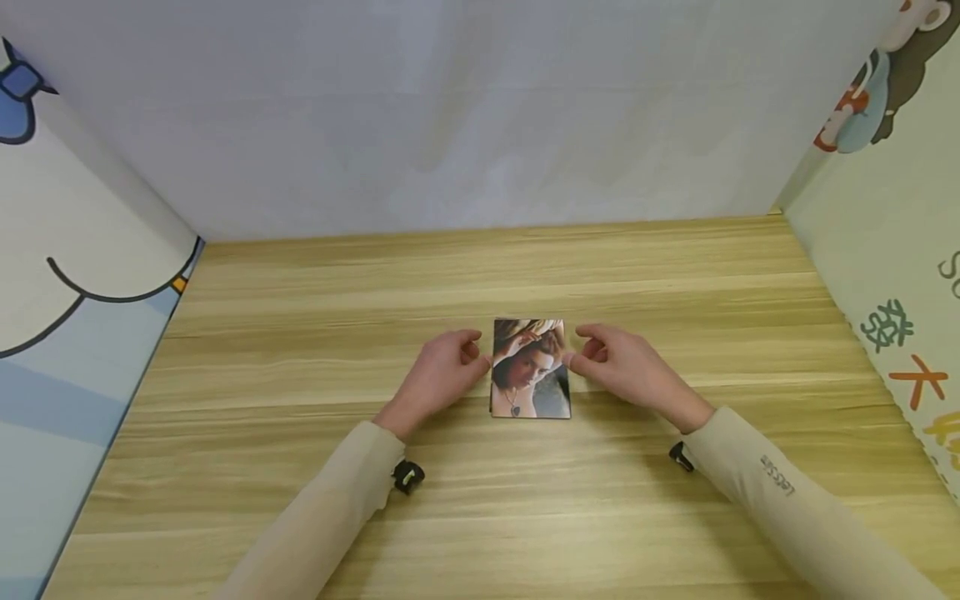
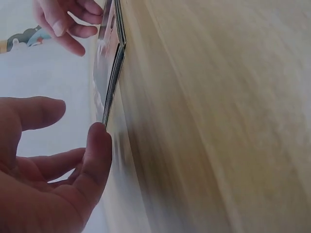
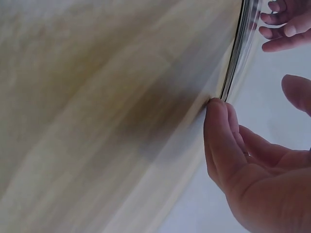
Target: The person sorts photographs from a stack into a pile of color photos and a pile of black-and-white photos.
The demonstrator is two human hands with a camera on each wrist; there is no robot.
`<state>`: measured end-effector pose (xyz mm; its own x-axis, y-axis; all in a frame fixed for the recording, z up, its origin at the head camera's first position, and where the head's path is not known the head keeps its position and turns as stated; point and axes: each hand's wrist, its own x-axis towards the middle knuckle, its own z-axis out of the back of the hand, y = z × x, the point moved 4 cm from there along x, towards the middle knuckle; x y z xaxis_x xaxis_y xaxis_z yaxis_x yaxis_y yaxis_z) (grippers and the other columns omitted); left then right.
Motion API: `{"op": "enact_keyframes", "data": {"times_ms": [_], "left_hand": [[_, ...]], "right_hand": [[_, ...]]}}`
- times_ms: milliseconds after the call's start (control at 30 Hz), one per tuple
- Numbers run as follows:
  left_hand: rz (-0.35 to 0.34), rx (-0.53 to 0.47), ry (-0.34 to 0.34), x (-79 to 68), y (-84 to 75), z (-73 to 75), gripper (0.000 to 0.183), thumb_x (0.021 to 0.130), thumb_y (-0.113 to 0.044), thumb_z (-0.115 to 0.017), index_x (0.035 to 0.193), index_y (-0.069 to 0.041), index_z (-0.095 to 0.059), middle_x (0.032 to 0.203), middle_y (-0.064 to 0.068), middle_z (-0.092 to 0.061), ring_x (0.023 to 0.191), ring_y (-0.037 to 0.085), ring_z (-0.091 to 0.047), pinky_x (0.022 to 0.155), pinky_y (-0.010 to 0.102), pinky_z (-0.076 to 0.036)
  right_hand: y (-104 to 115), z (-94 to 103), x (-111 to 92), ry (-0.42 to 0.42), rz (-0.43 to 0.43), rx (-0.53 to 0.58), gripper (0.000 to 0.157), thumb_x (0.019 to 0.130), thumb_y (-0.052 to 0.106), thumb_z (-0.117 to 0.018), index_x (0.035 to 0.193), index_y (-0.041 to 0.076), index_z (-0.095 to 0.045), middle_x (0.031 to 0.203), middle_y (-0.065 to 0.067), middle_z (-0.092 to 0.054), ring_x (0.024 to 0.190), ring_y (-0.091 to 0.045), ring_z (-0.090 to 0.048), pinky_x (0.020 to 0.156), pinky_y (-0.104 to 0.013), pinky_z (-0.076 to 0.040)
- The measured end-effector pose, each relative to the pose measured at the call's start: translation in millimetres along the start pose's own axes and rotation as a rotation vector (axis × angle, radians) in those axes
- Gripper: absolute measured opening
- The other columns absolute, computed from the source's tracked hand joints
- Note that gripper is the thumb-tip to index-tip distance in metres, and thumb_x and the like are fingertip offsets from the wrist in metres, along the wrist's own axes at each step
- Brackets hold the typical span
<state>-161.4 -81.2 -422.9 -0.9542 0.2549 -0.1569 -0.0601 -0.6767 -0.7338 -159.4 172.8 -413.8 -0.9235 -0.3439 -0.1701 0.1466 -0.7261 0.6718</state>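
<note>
A small stack of photo cards [image 1: 530, 368] lies flat on the wooden table, its top card printed with a person wearing a pendant necklace. My left hand [image 1: 446, 367] is at the stack's left side, fingers loosely bent, one fingertip at the edge. On the opposite side, my right hand [image 1: 626, 364] has its fingertips at the right edge. Several layers show along the stack's side [image 2: 113, 75] in the left wrist view; one part of the edge stands slightly out of line. In the right wrist view, fingertips [image 3: 216, 103] meet the end of the stack [image 3: 236, 48]. Neither hand grips it.
The wood-grain table [image 1: 525, 500] extends around the stack. A pale wall [image 1: 465, 125] stands behind it, with printed cartoon panels on the left [image 1: 97, 208] and right [image 1: 862, 233]. A black strap piece [image 1: 408, 476] hangs at the left cuff.
</note>
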Motion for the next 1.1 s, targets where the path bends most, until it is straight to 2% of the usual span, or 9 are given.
{"op": "enact_keyframes", "data": {"times_ms": [300, 500, 767, 1100], "left_hand": [[0.030, 0.039, 0.033, 4.5, 1.0, -5.7, 0.051, 0.091, -0.014, -0.070, 0.138, 0.005, -0.062, 0.113, 0.013, -0.071, 0.105, 0.025, -0.065, 0.094, 0.040, -0.055], [0.053, 0.050, 0.051, 5.7, 1.2, -9.0, 0.054, 0.089, -0.013, -0.075, 0.138, 0.004, -0.062, 0.112, 0.011, -0.071, 0.100, 0.022, -0.064, 0.091, 0.039, -0.055], [0.071, 0.051, 0.070, 6.4, -0.8, -11.1, 0.052, 0.090, -0.011, -0.074, 0.138, 0.004, -0.063, 0.117, 0.012, -0.072, 0.107, 0.024, -0.066, 0.096, 0.039, -0.055], [0.040, 0.084, 0.099, 8.9, -5.4, -9.4, 0.048, 0.090, -0.009, -0.074, 0.135, 0.005, -0.065, 0.104, 0.008, -0.072, 0.093, 0.020, -0.063, 0.088, 0.036, -0.055]], "right_hand": [[-2, -6.0, 4, 0.058, -0.023, 0.032, 0.059, 0.096, 0.027, -0.070, 0.138, -0.011, -0.056, 0.106, -0.012, -0.071, 0.091, -0.022, -0.066, 0.076, -0.034, -0.054], [0, -9.6, 6, 0.071, -0.023, 0.034, 0.053, 0.097, 0.022, -0.069, 0.137, -0.011, -0.058, 0.105, -0.012, -0.072, 0.087, -0.020, -0.065, 0.074, -0.033, -0.053], [4, -11.2, 7, 0.062, -0.021, 0.018, 0.048, 0.096, 0.018, -0.067, 0.135, -0.011, -0.061, 0.100, -0.010, -0.071, 0.082, -0.018, -0.062, 0.071, -0.031, -0.050], [4, -11.6, 8, 0.044, -0.014, 0.017, 0.044, 0.097, 0.015, -0.063, 0.133, -0.010, -0.063, 0.099, -0.009, -0.071, 0.081, -0.018, -0.060, 0.072, -0.032, -0.049]]}}
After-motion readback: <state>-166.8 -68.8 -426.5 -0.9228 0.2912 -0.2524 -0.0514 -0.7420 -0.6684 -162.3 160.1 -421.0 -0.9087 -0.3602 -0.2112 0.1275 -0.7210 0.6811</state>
